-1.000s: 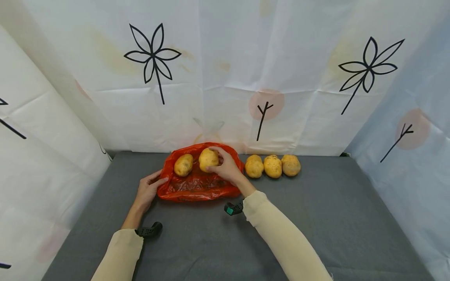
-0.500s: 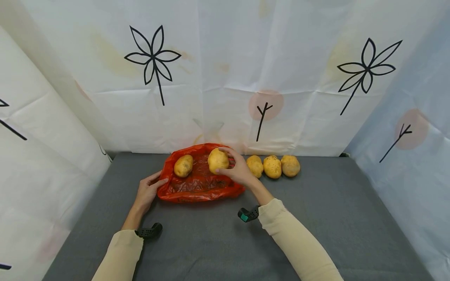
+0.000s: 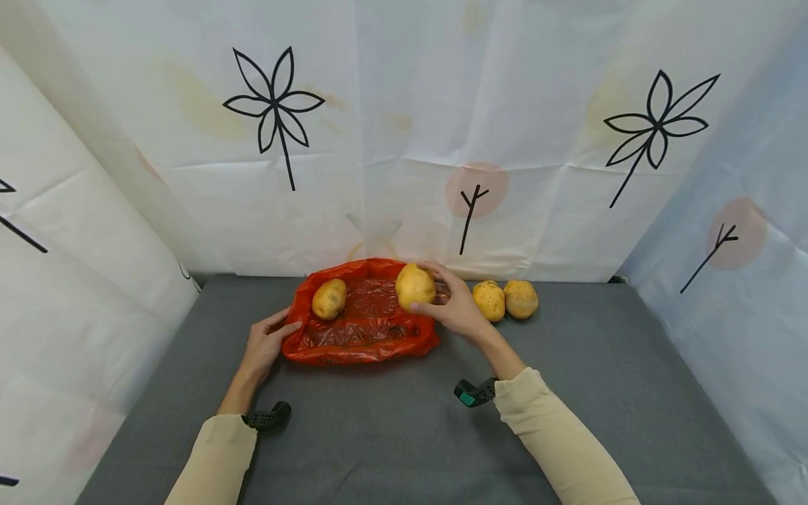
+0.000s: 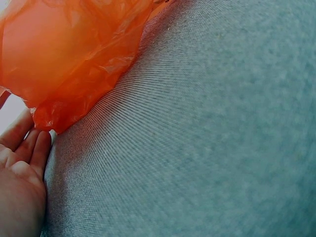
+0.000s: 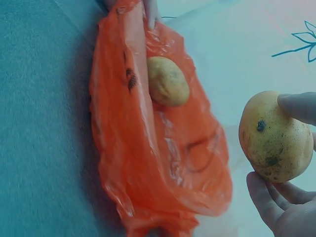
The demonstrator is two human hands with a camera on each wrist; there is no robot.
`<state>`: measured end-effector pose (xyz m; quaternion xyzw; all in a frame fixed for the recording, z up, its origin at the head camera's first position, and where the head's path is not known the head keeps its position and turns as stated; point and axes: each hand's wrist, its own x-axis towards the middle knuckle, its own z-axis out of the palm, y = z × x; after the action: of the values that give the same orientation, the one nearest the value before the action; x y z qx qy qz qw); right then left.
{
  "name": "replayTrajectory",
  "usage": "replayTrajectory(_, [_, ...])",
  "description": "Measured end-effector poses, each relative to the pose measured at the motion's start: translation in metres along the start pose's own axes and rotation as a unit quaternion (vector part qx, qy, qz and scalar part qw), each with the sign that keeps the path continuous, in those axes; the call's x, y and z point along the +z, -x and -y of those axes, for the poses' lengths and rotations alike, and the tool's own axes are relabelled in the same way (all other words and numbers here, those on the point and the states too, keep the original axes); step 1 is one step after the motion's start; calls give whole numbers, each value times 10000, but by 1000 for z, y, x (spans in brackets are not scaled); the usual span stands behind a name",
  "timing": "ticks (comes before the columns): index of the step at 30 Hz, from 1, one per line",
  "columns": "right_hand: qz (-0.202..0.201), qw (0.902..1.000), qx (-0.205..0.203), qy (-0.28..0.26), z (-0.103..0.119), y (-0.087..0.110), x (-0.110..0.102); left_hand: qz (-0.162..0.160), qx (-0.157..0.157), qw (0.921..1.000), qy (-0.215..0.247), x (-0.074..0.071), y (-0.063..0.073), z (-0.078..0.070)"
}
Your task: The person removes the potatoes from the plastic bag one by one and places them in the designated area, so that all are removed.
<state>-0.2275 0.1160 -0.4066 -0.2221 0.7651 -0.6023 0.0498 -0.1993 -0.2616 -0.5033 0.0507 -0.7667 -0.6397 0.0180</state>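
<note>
My right hand holds a yellow potato between thumb and fingers. In the head view it overlaps the right end of a red plastic bag, which lies spread with its mouth facing up. Inside the bag, toward the left, rests another potato. My left hand grips the bag's left rim, thumb over the edge. From the left wrist view, the left hand's fingers meet the gathered corner of the bag.
Two potatoes, one beside the other, sit on the grey table right of my right hand. White patterned cloth hangs behind the table and on both sides.
The right hand has moved right with its potato, from over the bag's middle to its right end. In the head view it now hides the nearest potato of the row. The left hand stays put.
</note>
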Motion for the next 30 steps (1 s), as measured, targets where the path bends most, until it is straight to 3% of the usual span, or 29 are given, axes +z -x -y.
replayTrajectory(17, [-339,9993,50,159,2,27,-53,-4,56,10000,-37,-1,-1,2])
replayTrajectory(23, [-491,9978,213,380,2,37,-71,27,46,10000,-18,-1,-2,3])
replayTrajectory(30, [-579,9963,134,625,-4,49,-91,55,49,10000,-38,-1,-2,3])
